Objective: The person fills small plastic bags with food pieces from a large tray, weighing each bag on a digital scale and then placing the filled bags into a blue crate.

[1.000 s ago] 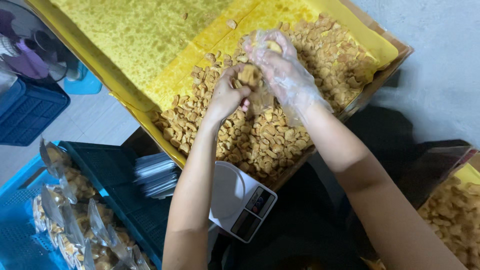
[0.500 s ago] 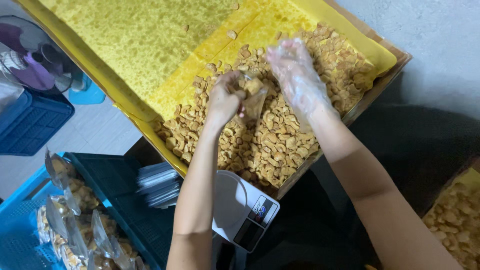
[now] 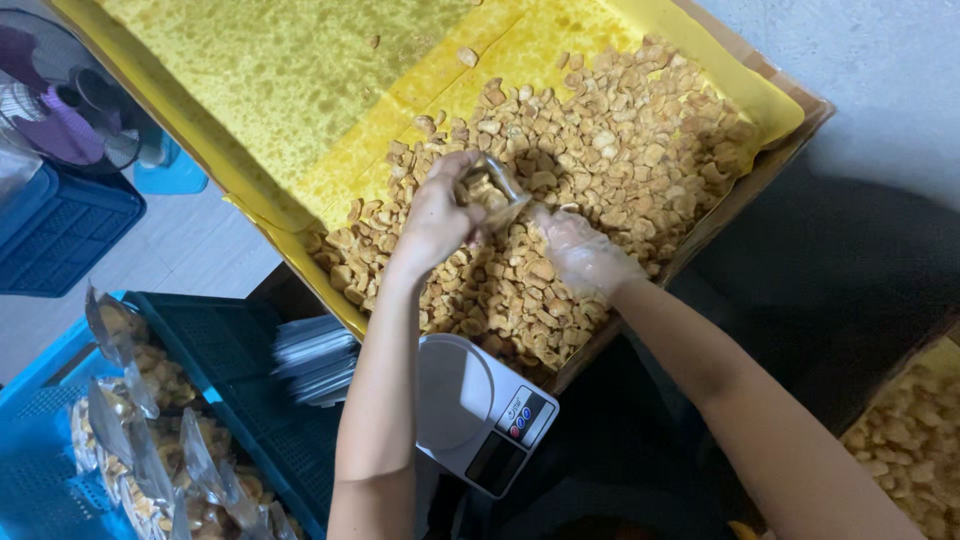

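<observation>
- Where the view begins nearest the wearer, a small white kitchen scale (image 3: 478, 410) sits with a bare pan, so nothing is being weighed at this moment.
- Beside it lies a stack of flat empty pouches (image 3: 315, 358), and further left a blue crate (image 3: 45, 455) holds several filled clear bags of snacks (image 3: 150, 440); by that, part of the packing looks done, with much left.
- Above the scale, the left hand (image 3: 437, 215), bare, is closed around the mouth of a small clear bag (image 3: 492, 190), pinching it open and upright over the heap.
- That bag appears partly filled with a few brown pieces; how full it is I cannot tell, since fingers hide most of it.
- Just right of it, the right hand (image 3: 582, 255), in a thin clear glove, is cupped loosely with fingers down in the snacks; whether it grips any I cannot tell.
- Beyond both hands, the fried snack pieces (image 3: 640, 140), golden-brown and irregular, cover the right half of a cardboard tray (image 3: 790, 125).
- Farthest off, oil-stained yellow paper (image 3: 270, 70) lines the bare part.
</observation>
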